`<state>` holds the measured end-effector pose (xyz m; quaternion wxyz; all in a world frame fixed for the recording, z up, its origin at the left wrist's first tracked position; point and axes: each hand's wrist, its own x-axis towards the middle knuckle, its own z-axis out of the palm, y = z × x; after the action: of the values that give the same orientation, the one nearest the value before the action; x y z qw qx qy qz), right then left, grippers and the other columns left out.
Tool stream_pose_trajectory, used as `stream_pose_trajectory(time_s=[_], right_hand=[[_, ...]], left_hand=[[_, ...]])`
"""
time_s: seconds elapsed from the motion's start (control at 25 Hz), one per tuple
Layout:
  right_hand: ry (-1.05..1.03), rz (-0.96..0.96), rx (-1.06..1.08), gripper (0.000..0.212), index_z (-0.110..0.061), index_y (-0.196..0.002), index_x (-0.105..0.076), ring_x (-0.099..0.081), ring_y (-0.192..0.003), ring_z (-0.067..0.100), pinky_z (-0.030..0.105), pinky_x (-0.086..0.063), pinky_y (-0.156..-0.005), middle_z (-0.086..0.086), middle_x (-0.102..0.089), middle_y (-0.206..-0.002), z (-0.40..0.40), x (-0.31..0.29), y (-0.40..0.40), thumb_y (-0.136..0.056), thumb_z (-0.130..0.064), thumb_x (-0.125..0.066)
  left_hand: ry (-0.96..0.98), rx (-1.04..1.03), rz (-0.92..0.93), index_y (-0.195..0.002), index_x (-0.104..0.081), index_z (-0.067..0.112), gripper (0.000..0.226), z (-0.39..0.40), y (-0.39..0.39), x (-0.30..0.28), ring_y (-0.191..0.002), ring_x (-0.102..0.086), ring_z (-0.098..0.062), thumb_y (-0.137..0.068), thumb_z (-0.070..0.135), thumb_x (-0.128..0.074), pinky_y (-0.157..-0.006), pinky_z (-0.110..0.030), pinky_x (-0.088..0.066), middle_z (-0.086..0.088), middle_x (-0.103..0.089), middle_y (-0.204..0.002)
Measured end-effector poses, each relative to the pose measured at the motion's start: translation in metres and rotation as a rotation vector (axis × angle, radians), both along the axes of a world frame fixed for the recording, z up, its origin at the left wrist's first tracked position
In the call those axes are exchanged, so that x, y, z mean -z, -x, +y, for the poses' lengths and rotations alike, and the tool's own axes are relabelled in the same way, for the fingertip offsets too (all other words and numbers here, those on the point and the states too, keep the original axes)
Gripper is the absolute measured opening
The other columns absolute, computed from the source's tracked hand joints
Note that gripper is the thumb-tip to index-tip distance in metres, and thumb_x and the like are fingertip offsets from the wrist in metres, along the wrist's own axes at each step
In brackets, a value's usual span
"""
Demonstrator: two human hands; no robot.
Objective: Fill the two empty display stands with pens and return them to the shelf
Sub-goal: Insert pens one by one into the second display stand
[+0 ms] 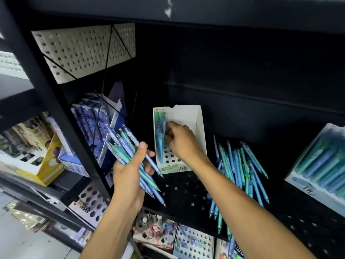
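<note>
Left hand [130,165], lower centre of frame, fingers clamped round a bundle of pens [128,152] as ready stock. Right hand [182,141] at frame centre, fingers curled, pinching a pen into the display stand [197,124] on the shelf [183,195]; few holes filled. Loose pens [240,165] lie right of it.

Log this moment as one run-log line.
left hand: grips pen bundle | right hand: fingers curled at pens in white stand | stand: few pens, most holes empty | loose pens: on shelf, right
</note>
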<state>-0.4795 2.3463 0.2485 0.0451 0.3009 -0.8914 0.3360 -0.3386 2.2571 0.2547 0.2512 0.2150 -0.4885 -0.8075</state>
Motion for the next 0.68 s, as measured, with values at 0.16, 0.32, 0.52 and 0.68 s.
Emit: stream_pose_trajectory(time_s=[0.16, 0.32, 0.52, 0.68], right_hand=[[-0.251, 0.064, 0.029, 0.04, -0.02, -0.129, -0.058, -0.063, -0.109, 0.023, 0.032, -0.047, -0.09, 0.0, -0.068, -0.12, 0.022, 0.002, -0.001, -0.093, -0.036, -0.064], [-0.282, 0.028, -0.022, 0.037, -0.016, -0.125, -0.059, -0.06, -0.11, 0.021, 0.03, -0.042, -0.088, 0.0, -0.065, -0.125, 0.041, 0.012, -0.029, -0.098, -0.041, -0.056], [0.326, -0.213, 0.029, 0.016, -0.022, -0.108, -0.07, -0.066, -0.088, 0.003, 0.023, -0.052, -0.082, -0.01, -0.073, -0.101, 0.054, -0.018, -0.056, -0.099, -0.022, -0.058], [0.598, -0.527, -0.301, 0.013, -0.006, -0.096, -0.073, -0.055, -0.056, 0.012, 0.024, -0.05, -0.06, 0.006, -0.065, -0.071, 0.055, -0.061, -0.069, -0.096, -0.013, -0.062]], left_hand=[[-0.01, 0.016, 0.008, -0.104, -0.064, -0.003, 0.033, 0.001, -0.004, -0.002, -0.047, -0.044, -0.011, -0.09, 0.027, -0.067, -0.048, -0.022, -0.045, -0.002, -0.067, -0.073], [-0.012, 0.036, 0.022, -0.098, -0.066, 0.001, 0.029, 0.007, -0.005, -0.004, -0.049, -0.045, -0.011, -0.089, 0.029, -0.067, -0.049, -0.022, -0.045, -0.002, -0.068, -0.073], [0.062, 0.174, 0.094, -0.099, -0.063, -0.003, 0.028, 0.016, -0.01, -0.01, -0.045, -0.041, -0.013, -0.09, 0.024, -0.064, -0.045, -0.024, -0.041, -0.01, -0.067, -0.077], [0.127, 0.305, 0.08, -0.094, -0.064, 0.0, 0.027, 0.028, -0.005, -0.018, -0.04, -0.041, -0.012, -0.084, 0.024, -0.067, -0.043, -0.024, -0.04, -0.014, -0.071, -0.078]])
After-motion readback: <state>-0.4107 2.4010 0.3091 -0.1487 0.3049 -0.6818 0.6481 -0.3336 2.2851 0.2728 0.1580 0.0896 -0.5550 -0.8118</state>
